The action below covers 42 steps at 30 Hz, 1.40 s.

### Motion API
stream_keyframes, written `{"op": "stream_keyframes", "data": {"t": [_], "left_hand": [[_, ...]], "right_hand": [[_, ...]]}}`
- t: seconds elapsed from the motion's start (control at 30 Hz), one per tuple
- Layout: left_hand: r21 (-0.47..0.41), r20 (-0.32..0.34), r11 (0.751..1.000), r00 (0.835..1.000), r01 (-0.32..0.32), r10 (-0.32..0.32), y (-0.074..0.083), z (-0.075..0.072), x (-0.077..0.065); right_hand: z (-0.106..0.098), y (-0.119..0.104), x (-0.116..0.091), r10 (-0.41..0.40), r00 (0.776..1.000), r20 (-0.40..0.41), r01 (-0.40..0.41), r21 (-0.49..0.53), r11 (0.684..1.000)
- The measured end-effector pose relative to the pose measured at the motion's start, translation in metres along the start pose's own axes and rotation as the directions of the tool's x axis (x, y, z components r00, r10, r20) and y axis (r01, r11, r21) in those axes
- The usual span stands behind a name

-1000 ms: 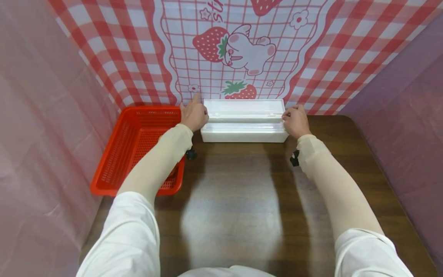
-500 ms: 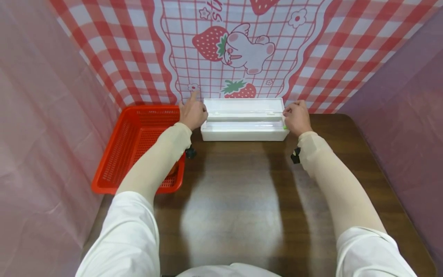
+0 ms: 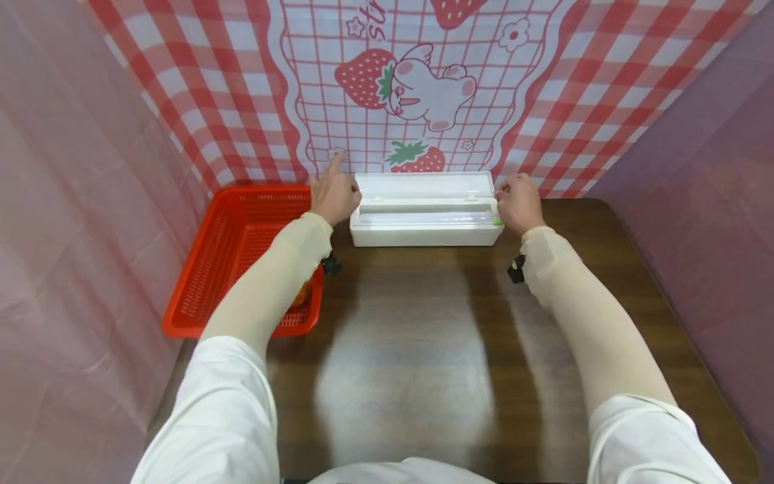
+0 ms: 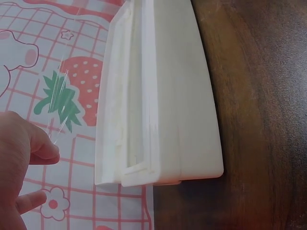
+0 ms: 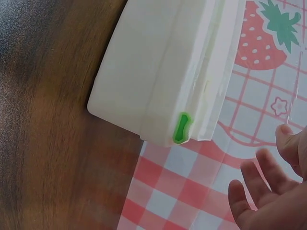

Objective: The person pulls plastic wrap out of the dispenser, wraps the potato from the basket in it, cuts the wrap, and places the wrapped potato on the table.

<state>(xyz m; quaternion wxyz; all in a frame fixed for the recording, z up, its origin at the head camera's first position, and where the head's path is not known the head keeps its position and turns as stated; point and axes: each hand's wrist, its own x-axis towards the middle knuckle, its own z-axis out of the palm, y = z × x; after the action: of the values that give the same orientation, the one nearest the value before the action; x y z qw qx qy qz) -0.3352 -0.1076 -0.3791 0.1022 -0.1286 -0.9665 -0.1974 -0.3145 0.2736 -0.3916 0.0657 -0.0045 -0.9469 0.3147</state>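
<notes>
Left hand: my left hand point(image 3: 334, 196) is at the left end of the box, thumb and a bent finger pinching the clear film point(image 4: 60, 96), another finger extended toward the cloth behind
Right hand: my right hand point(image 3: 519, 205) is at the opposite end, just beyond the box; thumb and forefinger pinch the film there, the other fingers spread and loosely bent in the right wrist view
Film: thin, see-through, with bright creases running to my left thumb; it spans the gap above the lid side, its full outline too faint to trace
White box: the long white box point(image 3: 426, 236) sits on the table point(image 3: 411, 349), at the far edge against the cloth, long side toward me
Lid: the lid point(image 3: 423, 183) is raised at the back of the box, leaning by the cloth
Green tab: a small green tab point(image 5: 182, 128) sits at the right end of the box's front rim
Basket: a red basket point(image 3: 242, 193) stands left of the box, near but apart, my left forearm crossing above it; an orange-brown item point(image 3: 302, 294) lies inside, partly hidden by the arm
Cloth: the red-and-white checked cloth point(image 3: 435, 94) hangs behind, printed with strawberries
</notes>
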Motion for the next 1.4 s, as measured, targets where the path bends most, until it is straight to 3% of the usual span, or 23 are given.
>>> {"op": "stream_keyframes", "data": {"t": [0.3,0.53,0.87,1.07,1.4], "left_hand": [[0.003,-0.027,1.0,1.0,-0.006,0.006,0.001,-0.007,0.002],[-0.019,-0.063,1.0,0.998,-0.012,0.011,0.004,-0.013,0.001],[-0.035,-0.088,0.999,0.996,-0.024,0.02,0.008,-0.022,0.001],[-0.022,-0.072,1.0,0.997,-0.011,0.01,0.009,-0.026,0.002],[-0.043,-0.079,0.999,0.997,0.021,-0.024,0.011,-0.035,0.003]], "right_hand": [[-0.005,-0.009,-0.004,0.049,0.998,0.04,-0.051,0.056,0.997],[-0.005,-0.01,-0.002,0.032,0.999,0.006,-0.032,0.13,0.991],[-0.012,-0.013,-0.003,-0.009,0.998,-0.068,0.015,0.091,0.996],[-0.017,-0.018,-0.003,-0.005,0.998,-0.059,0.009,0.069,0.998],[-0.022,-0.022,0.001,-0.183,0.974,-0.137,0.177,-0.05,0.983]]}}
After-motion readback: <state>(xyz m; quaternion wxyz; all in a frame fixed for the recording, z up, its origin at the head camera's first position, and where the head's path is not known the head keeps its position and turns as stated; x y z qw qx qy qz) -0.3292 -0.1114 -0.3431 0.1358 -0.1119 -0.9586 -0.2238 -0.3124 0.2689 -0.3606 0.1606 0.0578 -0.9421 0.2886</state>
